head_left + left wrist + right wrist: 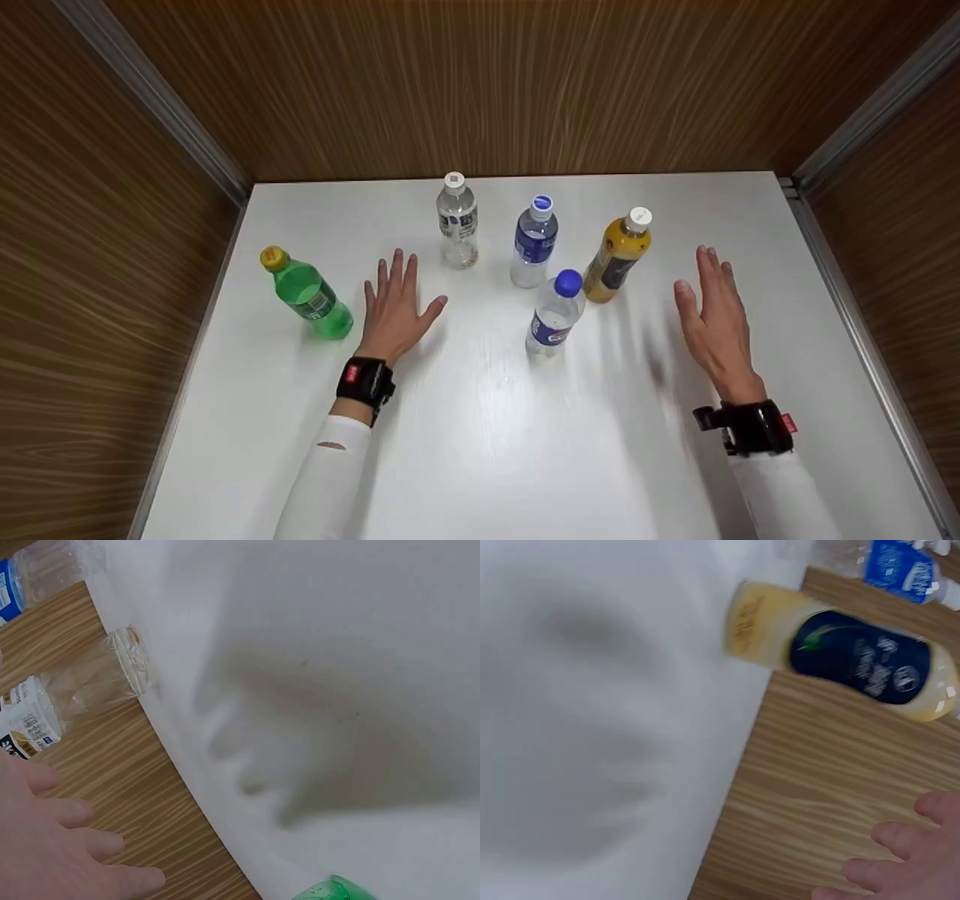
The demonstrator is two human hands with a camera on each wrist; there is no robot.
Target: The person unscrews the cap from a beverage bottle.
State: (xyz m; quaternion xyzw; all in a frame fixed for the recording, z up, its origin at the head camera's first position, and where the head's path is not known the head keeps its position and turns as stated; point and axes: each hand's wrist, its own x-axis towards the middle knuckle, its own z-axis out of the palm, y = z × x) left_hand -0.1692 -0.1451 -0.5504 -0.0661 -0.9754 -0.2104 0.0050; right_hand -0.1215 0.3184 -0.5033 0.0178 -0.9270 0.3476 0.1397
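My left hand (394,319) is held palm down with its fingers straight and spread, holding nothing. Just left of it stands a green bottle (313,300) with a yellow cap. Past its fingertips is a clear bottle (459,225) with a white cap. Toward the right, my right hand (716,322) has straight fingers and a raised thumb, with nothing in it. Nearest to that hand is a bottle of yellow drink (616,255), white-capped and dark-labelled. Between the hands stand a blue-labelled bottle (534,244) with a white-and-blue cap and a clear bottle (555,315) with a blue cap.
The bottles stand upright on a white table (465,465). A wood-grain panel (510,90) rises behind it, with more panels at the left and right sides along metal rails. Both wrists wear black camera straps, and hand shadows fall on the table.
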